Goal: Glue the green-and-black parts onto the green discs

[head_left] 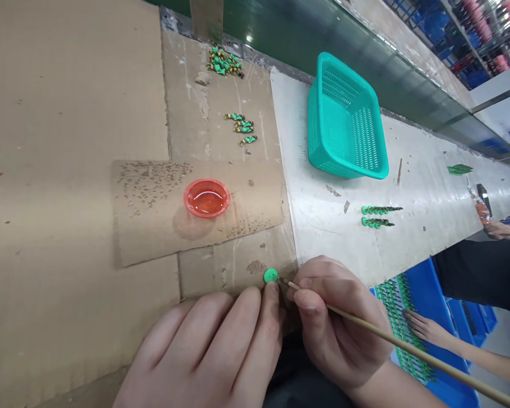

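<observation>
My left hand (221, 345) is closed at the front edge of the bench, its index fingertip against a small round green disc (271, 275); the thumb and whatever is under the disc are hidden. A thin wooden-handled brush (365, 324) is pinched in my right hand (340, 317), its dark tip at the right rim of the disc. Beyond both hands sits a small red dish (207, 198) of clear liquid on a piece of cardboard (153, 238) with many brown dabs.
A teal basket (346, 119) stands at the back. Green-and-black figures lie in a pile (224, 61) and a short row (243, 127). More with round green bases (378, 216) lie to the right. At far right, another person's hand (429, 328) reaches over a blue crate (425, 283) of green pieces.
</observation>
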A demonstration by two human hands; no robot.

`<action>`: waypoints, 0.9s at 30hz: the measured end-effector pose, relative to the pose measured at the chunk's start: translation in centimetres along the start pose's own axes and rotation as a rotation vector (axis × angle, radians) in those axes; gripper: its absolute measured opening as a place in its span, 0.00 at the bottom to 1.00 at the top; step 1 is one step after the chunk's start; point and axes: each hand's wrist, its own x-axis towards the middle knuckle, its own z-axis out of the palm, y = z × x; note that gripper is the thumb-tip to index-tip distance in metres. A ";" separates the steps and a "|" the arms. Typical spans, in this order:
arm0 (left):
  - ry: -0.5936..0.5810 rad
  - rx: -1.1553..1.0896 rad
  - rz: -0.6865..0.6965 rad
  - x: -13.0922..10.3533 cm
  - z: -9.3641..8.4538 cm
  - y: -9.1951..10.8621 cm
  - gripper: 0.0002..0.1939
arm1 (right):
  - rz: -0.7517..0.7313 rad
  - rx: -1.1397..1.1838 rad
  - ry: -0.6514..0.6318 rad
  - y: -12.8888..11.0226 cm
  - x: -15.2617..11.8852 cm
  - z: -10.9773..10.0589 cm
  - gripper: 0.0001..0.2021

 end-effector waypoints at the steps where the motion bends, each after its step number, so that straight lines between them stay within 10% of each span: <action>1: -0.001 -0.002 -0.007 0.0 0.0 0.1 0.12 | -0.005 0.000 -0.005 0.0 0.0 0.0 0.07; 27: -0.039 0.019 0.043 -0.1 -0.2 -0.3 0.14 | 0.013 -0.013 -0.007 0.0 0.0 0.0 0.07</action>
